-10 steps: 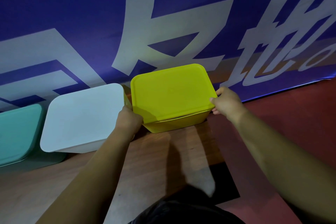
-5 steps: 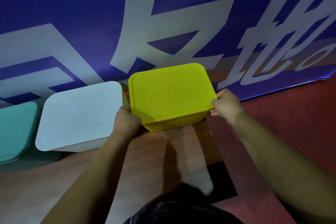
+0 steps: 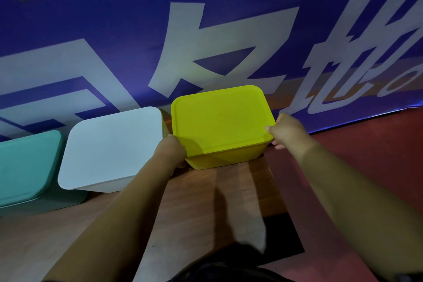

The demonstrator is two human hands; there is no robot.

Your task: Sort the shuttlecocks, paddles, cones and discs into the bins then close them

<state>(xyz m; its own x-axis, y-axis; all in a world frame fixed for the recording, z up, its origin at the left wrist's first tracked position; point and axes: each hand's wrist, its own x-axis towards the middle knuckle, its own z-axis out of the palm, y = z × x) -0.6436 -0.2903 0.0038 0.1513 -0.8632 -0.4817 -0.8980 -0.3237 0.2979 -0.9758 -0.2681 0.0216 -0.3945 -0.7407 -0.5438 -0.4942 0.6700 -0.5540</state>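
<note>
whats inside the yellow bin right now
Nothing inside shows: the yellow lid lies on top of the yellow bin and covers its opening. The left hand and right hand grip the lid's near corners. The contents are hidden.

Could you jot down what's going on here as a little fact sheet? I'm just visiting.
Bins: teal bin, white bin, yellow bin, side by side on a wooden surface, all lidded
Left hand: grips the near left corner of the yellow lid
Right hand: grips its near right corner
Backdrop: blue banner with white characters
Contents: hidden
</note>
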